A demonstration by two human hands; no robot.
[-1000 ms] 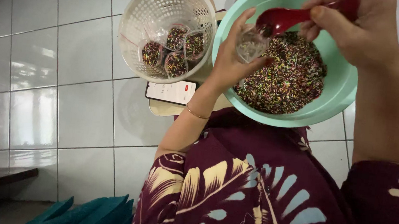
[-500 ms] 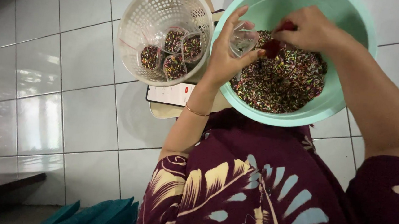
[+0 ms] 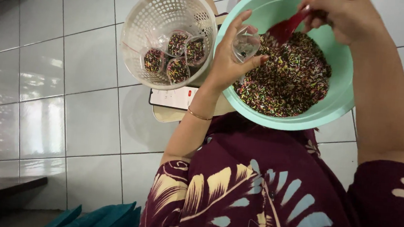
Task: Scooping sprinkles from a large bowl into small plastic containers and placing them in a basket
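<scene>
Filling step: left hand (image 3: 228, 58) holds a small clear cup (image 3: 246, 42) over the near-left rim of the mint bowl (image 3: 342, 98); right hand (image 3: 346, 14) grips a red spoon (image 3: 285, 29) above the sprinkles (image 3: 291, 82). Filled cups (image 3: 175, 58) sit in the white basket (image 3: 137, 22), left. Next, likely tipping the spoon into the cup.

Red spoon (image 3: 288, 26) handle hidden in fist; bowl (image 3: 342, 96) rim cut off at top.

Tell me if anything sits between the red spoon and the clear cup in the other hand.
Nothing visible does. The red spoon in the right hand sits just right of the clear cup held by the left hand, both over the mint-green bowl of coloured sprinkles, with open air between them.
</scene>
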